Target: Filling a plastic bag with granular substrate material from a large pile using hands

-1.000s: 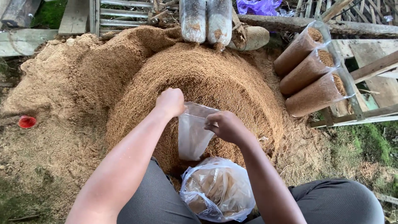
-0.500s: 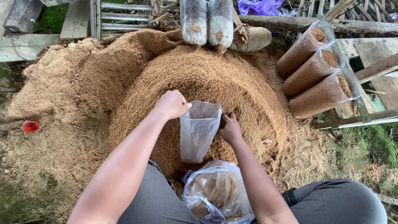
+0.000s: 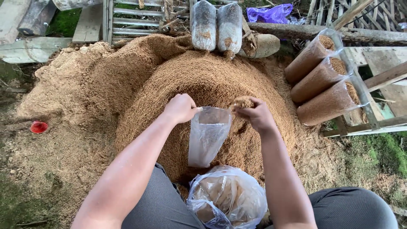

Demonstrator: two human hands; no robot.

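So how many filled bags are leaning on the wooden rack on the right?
3: top filled bag, middle filled bag and bottom filled bag, stacked slantwise against the wooden rack. None seem hidden.

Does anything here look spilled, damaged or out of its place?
Nothing looks damaged. The left hand holds the clear bag open while the right hand brings a handful of sawdust. One small red object lies alone on the ground, apart from everything.

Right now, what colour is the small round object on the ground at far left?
Red. The small round object lies on the ground beside the sawdust pile, clearest in the head view.
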